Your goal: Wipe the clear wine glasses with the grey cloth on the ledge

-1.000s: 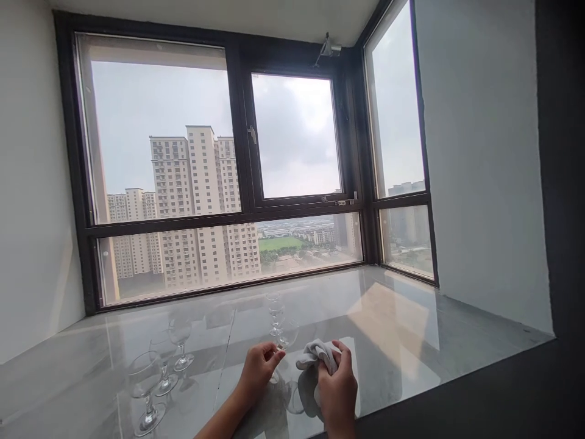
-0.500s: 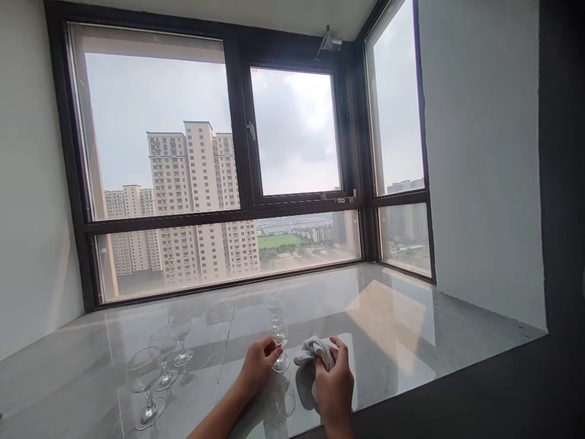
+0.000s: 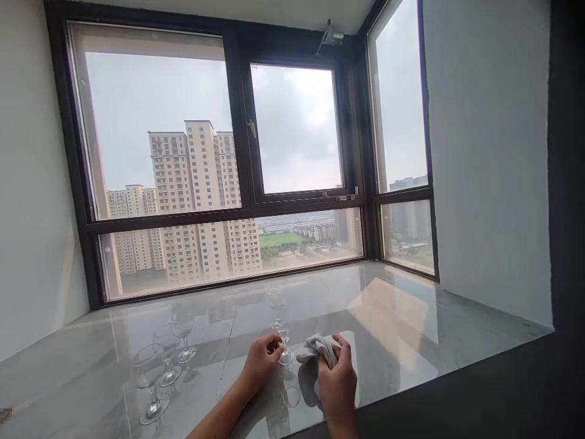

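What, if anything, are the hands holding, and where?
Right hand: a crumpled cloth, by its bunched right side. Left hand: at a glass, near its stem; hold unclear.

Lower left of the frame: three glasses [image 3: 170, 373] stand close together on the sill [image 3: 457, 329], obstructing passage. Lower centre: a single glass [image 3: 286, 355] stands upright at the fingers of the left hand [image 3: 264, 358], a further glass [image 3: 276, 299] behind it; straight advance toward the window [image 3: 292, 201] obstructed. Clearance between the hands narrow, reduced by the cloth [image 3: 315, 349] in the right hand [image 3: 337, 381]. Open passage: between the three glasses and left forearm; also lower right, up to the wall [image 3: 489, 152].
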`<move>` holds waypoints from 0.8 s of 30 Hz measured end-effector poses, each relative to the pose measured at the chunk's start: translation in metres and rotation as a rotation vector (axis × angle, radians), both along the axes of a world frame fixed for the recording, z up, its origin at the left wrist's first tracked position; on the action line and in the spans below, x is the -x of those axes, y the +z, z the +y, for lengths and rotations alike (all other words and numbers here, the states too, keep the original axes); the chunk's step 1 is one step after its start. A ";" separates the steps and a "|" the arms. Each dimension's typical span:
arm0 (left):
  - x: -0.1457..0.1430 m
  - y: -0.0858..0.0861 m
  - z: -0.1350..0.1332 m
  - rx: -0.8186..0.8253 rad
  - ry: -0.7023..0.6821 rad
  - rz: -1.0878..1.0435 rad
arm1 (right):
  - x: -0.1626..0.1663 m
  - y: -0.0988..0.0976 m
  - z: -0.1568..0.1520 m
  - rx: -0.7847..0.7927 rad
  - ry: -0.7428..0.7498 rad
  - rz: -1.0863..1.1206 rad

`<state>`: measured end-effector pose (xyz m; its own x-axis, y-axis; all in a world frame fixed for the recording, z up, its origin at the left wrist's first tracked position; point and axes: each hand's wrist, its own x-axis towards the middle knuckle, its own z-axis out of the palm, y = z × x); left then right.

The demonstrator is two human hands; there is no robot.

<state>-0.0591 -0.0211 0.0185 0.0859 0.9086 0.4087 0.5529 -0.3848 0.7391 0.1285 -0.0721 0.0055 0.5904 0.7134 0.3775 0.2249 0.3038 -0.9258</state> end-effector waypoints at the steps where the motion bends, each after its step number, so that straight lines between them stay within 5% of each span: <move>1: 0.001 0.001 0.000 -0.015 0.014 0.007 | 0.000 -0.001 0.001 -0.003 0.000 0.001; 5: 0.008 0.010 -0.016 -0.132 0.097 0.023 | -0.005 -0.006 0.007 0.016 0.003 0.012; 10: 0.055 0.013 -0.082 -0.439 0.289 0.070 | -0.007 -0.012 0.014 0.050 0.002 0.018; 15: 0.141 0.015 -0.139 -0.841 0.848 0.132 | -0.002 -0.006 0.007 0.070 -0.001 0.013; 19: 0.193 0.017 -0.140 -0.632 0.998 0.050 | -0.005 -0.002 0.001 0.146 0.000 -0.017; 24: 0.218 0.000 -0.118 -0.195 0.787 -0.324 | -0.010 -0.006 0.005 0.191 0.011 -0.051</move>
